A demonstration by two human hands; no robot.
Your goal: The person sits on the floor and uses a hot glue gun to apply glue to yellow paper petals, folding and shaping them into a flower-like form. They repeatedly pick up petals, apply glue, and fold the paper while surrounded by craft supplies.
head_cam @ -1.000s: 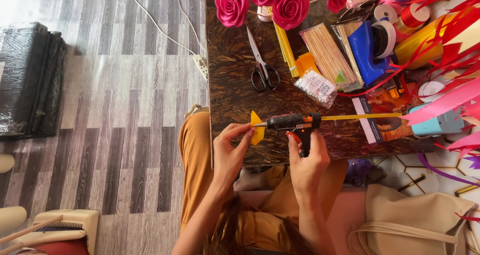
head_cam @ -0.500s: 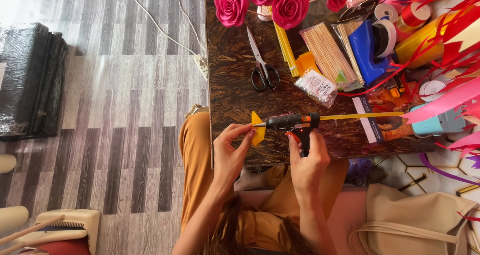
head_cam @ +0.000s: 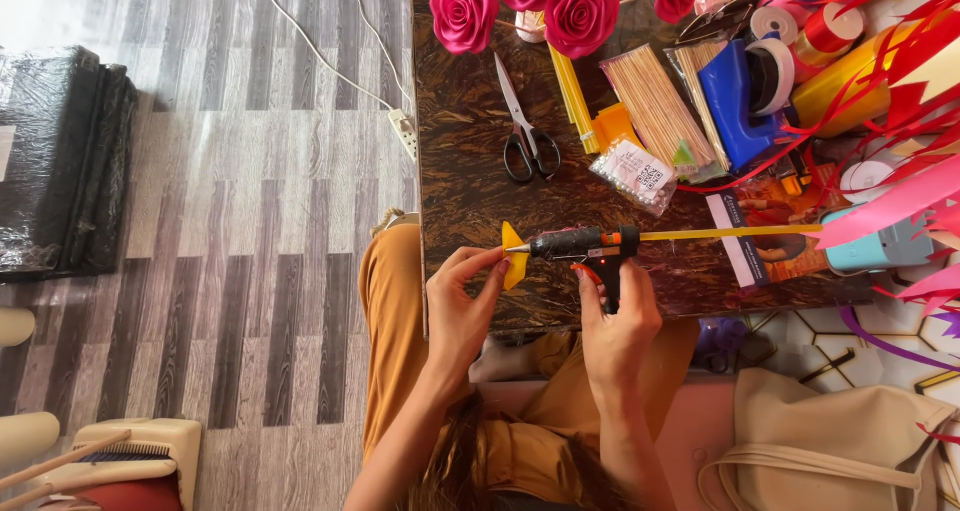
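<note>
Left hand: yellow petal pinched between fingers.
Right hand: glue gun gripped, nozzle touching petal.
Counter: scissors nearby.

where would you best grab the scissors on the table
By the black loop handles: the scissors lie flat and shut, blades pointing away, handles toward the person. Come from the near table edge; that side looks bare, unlike the yellow sticks beside them.
</note>
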